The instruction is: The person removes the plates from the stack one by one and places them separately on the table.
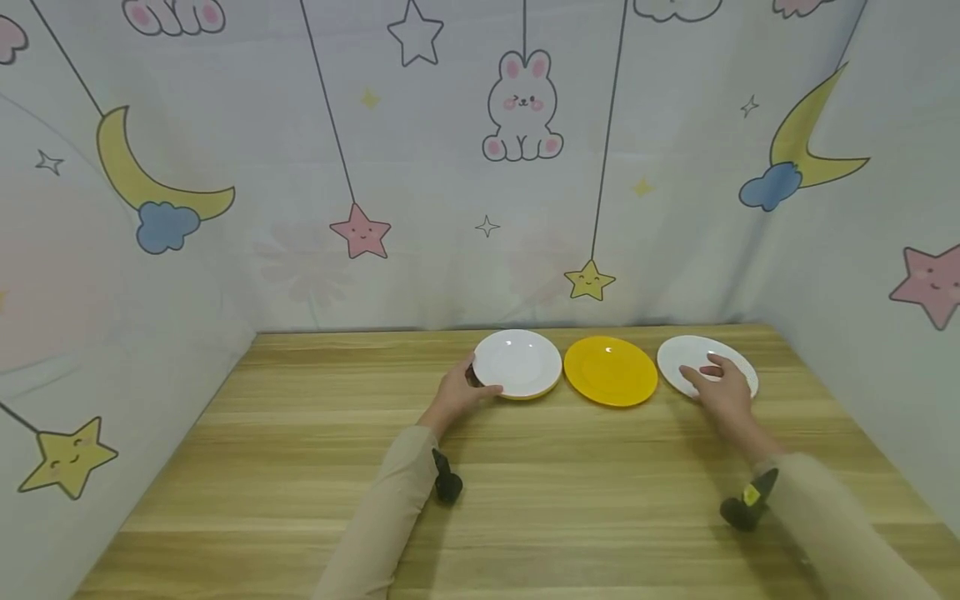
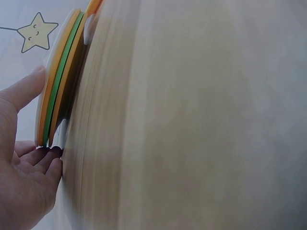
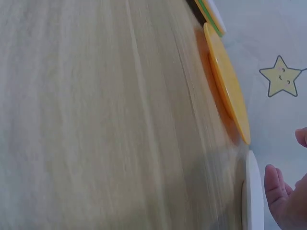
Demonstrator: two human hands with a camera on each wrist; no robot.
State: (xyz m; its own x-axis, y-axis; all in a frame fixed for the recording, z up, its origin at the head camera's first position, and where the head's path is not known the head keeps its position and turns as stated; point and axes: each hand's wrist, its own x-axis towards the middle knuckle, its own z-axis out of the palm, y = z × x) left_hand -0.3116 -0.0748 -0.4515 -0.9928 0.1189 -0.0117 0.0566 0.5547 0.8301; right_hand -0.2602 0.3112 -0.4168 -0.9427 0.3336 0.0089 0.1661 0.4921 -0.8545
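Note:
A stack of round plates (image 1: 517, 362) has a white one on top; orange and green rims (image 2: 60, 79) show below it in the left wrist view. My left hand (image 1: 454, 397) grips the stack's left side, thumb at the front rim and the other fingers at the edge. Beside the stack lies a yellow plate (image 1: 611, 372), touched by neither hand. A white plate (image 1: 684, 353) lies farther right. Over it hovers my right hand (image 1: 726, 395), fingers parted and nothing held. The right wrist view shows that hand (image 3: 290, 201) only partly, apart from the white plate's rim (image 3: 255, 196).
The plates are in a row near the back edge of a wood-grain table (image 1: 525, 500). A pale curtain (image 1: 450, 167) printed with stars, moons and a rabbit hangs behind and at both sides. Small black devices (image 1: 447, 483) are strapped to both wrists.

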